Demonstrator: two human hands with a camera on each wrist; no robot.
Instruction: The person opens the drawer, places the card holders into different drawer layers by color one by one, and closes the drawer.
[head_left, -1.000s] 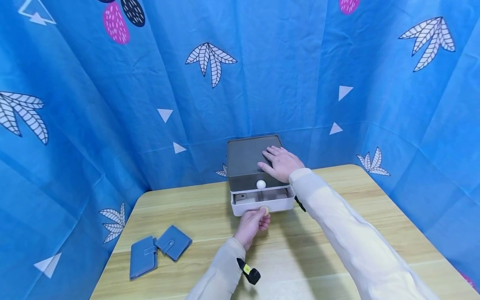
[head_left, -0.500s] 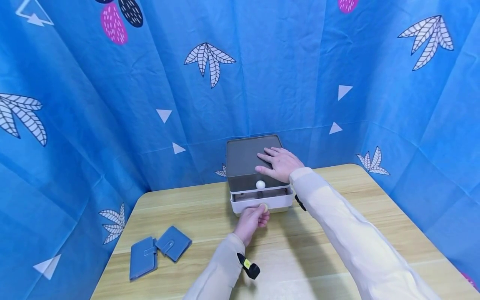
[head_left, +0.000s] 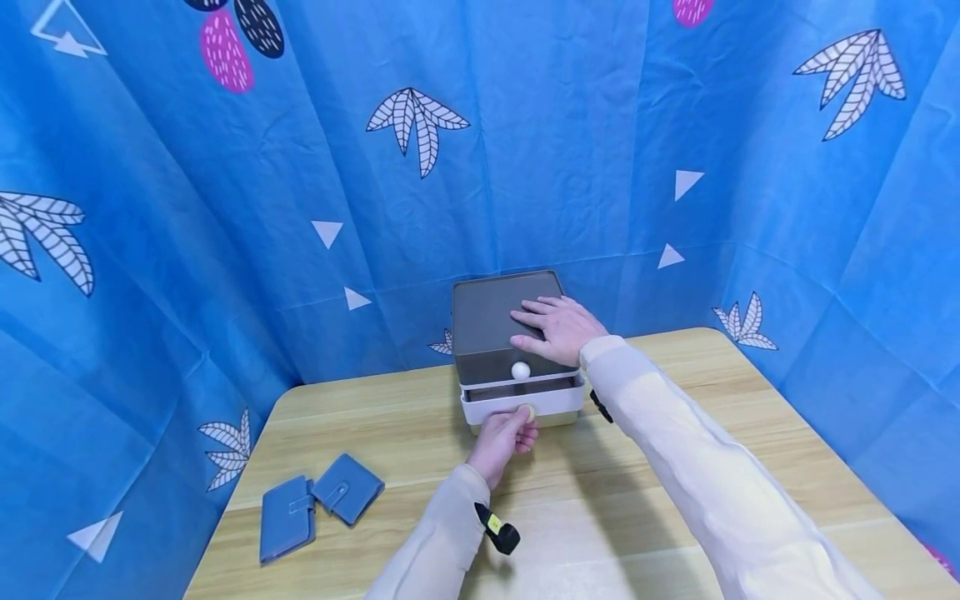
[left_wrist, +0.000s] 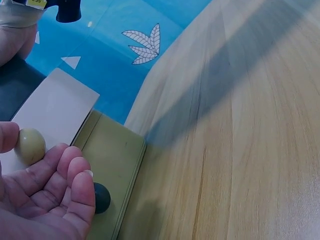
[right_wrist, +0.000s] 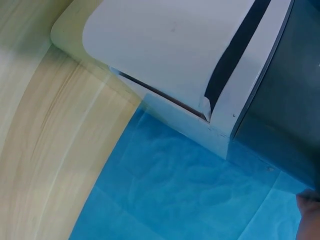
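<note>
A small drawer box with a dark grey top (head_left: 495, 312) stands against the curtain. Its white middle drawer (head_left: 487, 407) is pulled partway out, as the dark gap above it in the right wrist view also shows. My left hand (head_left: 501, 446) pinches this drawer's round pale yellow knob (left_wrist: 31, 146) between thumb and index finger, the other fingers curled below. Fingers spread, my right hand (head_left: 564, 329) rests flat on the grey top near its right side. Below the white drawer, a yellow-green drawer (left_wrist: 107, 145) with a dark green knob (left_wrist: 102, 198) is closed.
Two blue wallets, an oblong one (head_left: 287, 518) and a squarer one (head_left: 348, 489), lie at the left of the wooden table (head_left: 405, 550). A white knob (head_left: 521, 371) juts from the top grey drawer. Blue patterned curtain (head_left: 570, 150) surrounds the table's back and sides.
The white drawer has slid inward, and the grey pieces seen inside it earlier are now hidden. My left hand has moved slightly with the knob. The right hand has stayed on top, shifting slightly left.
</note>
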